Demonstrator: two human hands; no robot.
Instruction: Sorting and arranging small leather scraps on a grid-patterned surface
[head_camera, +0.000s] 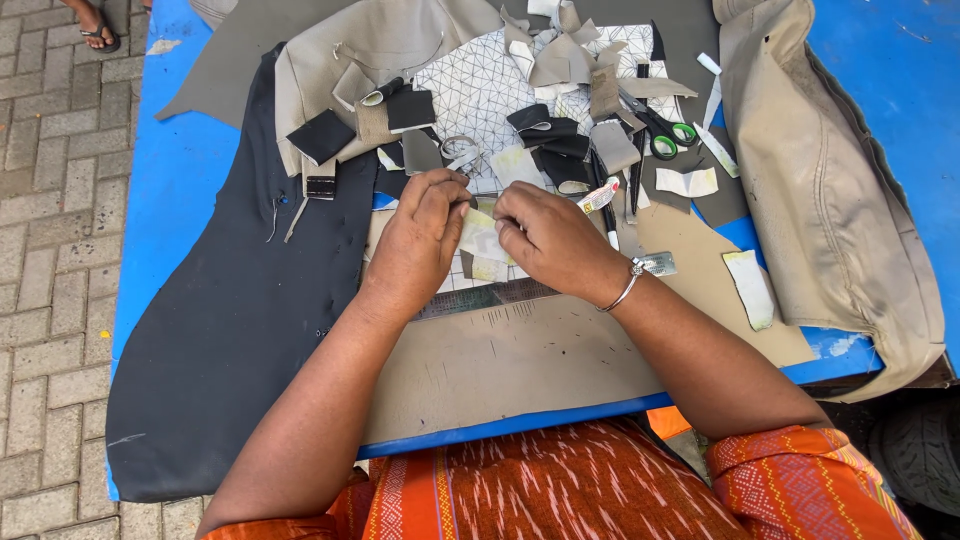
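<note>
Pale yellowish fabric scrap (481, 236), small and roughly rectangular, held between both hands above the centre of the worktable (170, 160); it sits just over a grey cutting board (500, 370) that lies along the near table edge. Left hand (418, 235): fingers curled, thumb and fingertips pinching the scrap's left edge. Right hand (545, 238): fingers bent inward, pinching the scrap's right edge, so that the two hands nearly meet over the piece. A metal bangle (624, 287) circles the right wrist. Beneath the hands, partly hidden, lies a steel ruler (490, 297), set across the board's far edge. To the left, a large black sheet of material (230, 330) drapes over the blue tabletop and hangs past its near corner. Beyond the hands, a white panel with a geometric line pattern (480, 90) is strewn with small beige, grey and black offcuts (550, 130). Green-handled scissors (662, 130) rest closed among the offcuts, to the right of centre and well apart from the hands. Along the right side, a bulky beige fabric cover (830, 200) lies folded, overhanging the table edge. Ground of grey paving bricks (50, 250) at left; the person wears an orange patterned garment (560, 490)
</note>
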